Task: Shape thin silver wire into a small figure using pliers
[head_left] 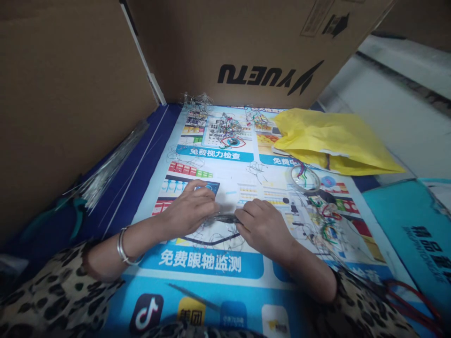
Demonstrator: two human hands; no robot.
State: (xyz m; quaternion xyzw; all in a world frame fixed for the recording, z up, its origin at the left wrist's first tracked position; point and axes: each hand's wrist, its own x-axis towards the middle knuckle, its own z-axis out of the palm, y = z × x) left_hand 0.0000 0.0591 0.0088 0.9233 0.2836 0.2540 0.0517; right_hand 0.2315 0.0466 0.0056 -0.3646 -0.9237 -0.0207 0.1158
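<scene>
Head view: at centre, left hand (192, 210) and right hand (265, 228), fingers curled in, pinch wires (227, 218) between them; yellow bag (327, 136) lies upper right.

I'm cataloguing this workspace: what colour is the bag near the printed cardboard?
The bag is bright yellow; it shows in the head view, the only one.

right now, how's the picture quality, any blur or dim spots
Head view: dim light, with the cardboard darkening at left; head view: wires between the left hand and right hand too soft to count; head view: turquoise bag blurred near the right edge.
</scene>
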